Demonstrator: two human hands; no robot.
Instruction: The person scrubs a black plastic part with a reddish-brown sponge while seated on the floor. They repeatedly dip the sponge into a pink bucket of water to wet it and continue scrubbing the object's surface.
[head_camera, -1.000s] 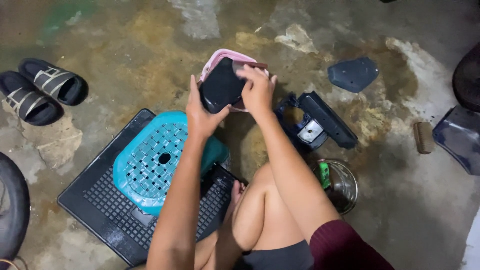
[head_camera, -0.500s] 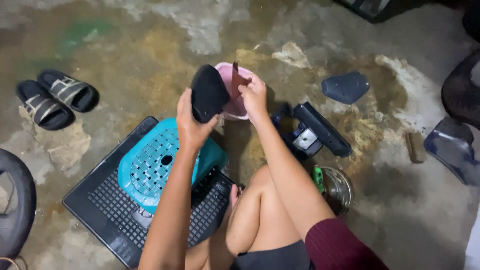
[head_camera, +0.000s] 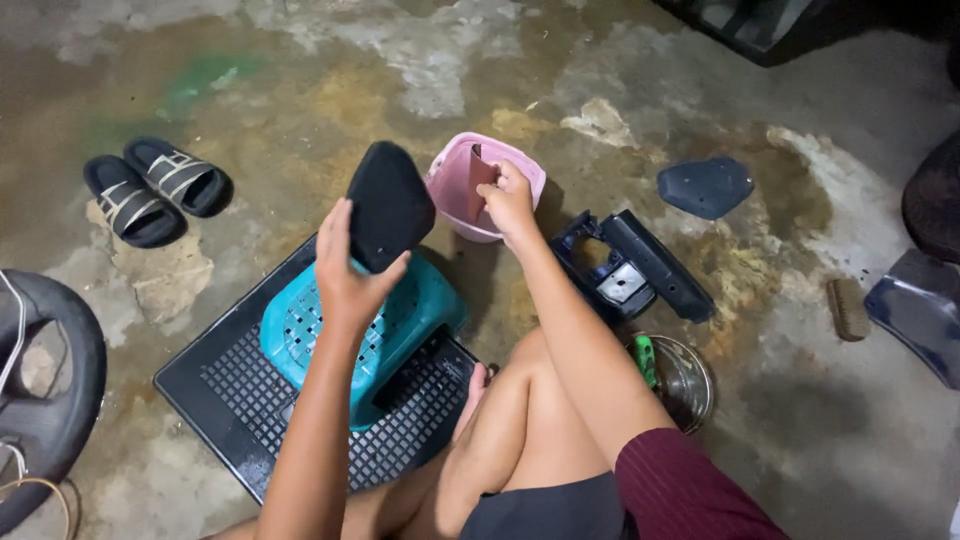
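My left hand (head_camera: 345, 272) grips a dark, rounded triangular plastic panel (head_camera: 390, 203) and holds it upright above a teal perforated stool (head_camera: 330, 335). My right hand (head_camera: 508, 198) holds a small reddish-brown sheet (head_camera: 480, 176), like sandpaper, down inside a pink plastic tub (head_camera: 452, 172) on the stained concrete floor. The stool stands on a black grid tray (head_camera: 240, 395). My bare knees are drawn up below the arms.
A pair of black striped sandals (head_camera: 155, 188) lies at left. A dark plastic frame part (head_camera: 630, 265), another dark panel (head_camera: 704, 186), a metal bowl (head_camera: 690, 385) with a green-handled tool, a brush (head_camera: 850, 308) and a tyre (head_camera: 45, 390) surround me.
The hands have parted: my left hand swung the dark panel off the tub to the left, while my right hand lowered the reddish-brown sheet into the pink tub.
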